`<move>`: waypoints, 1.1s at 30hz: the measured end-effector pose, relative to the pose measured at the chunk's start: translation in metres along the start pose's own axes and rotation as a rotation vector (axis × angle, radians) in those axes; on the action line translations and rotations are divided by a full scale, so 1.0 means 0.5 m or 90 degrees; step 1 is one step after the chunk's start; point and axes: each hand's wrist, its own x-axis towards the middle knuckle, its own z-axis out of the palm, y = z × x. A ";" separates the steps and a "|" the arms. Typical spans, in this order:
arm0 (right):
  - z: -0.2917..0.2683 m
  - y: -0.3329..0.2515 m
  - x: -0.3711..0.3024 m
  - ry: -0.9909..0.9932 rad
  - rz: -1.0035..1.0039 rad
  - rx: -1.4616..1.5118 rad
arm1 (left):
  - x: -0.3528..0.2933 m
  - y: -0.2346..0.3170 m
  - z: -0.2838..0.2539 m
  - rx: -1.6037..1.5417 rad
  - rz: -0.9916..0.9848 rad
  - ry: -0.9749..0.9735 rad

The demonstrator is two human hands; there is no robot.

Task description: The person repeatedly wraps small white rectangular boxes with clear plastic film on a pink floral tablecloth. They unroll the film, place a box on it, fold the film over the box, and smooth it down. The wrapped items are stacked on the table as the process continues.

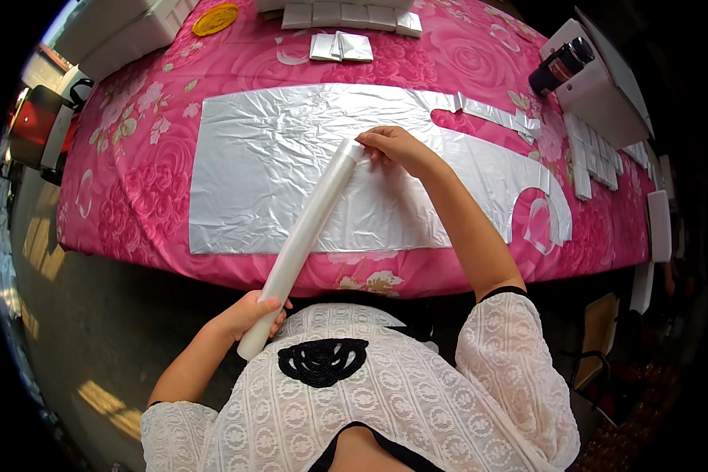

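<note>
A long whitish roll of thin plastic film [305,244] slants from near my body up over the table. Round its lower end wrap the fingers of my left hand [256,313], off the table's front edge. My right hand [393,148] pinches the roll's upper end between thumb and fingers. Beneath lies a silvery plastic sheet [252,173] shaped like a vest bag or apron, spread flat and wrinkled, with cut-out loops at its right side. The roll and my right hand cover part of its middle.
A pink flowered cloth [126,189] covers the table. Small folded silvery packets [341,47] lie at the back, and more packets [590,153] at the right. A dark flask [560,67] stands by a white box [606,86]. A yellow round dish [215,20] sits at the back left.
</note>
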 end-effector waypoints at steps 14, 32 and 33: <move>-0.062 0.013 0.017 0.124 -0.020 -0.079 | -0.026 0.001 -0.027 0.085 -0.030 0.032; -0.158 0.018 0.062 0.226 -0.163 -0.122 | -0.001 0.297 0.034 0.898 0.235 0.186; -0.137 0.006 0.071 0.204 -0.170 -0.117 | 0.018 0.310 0.039 0.977 0.255 0.223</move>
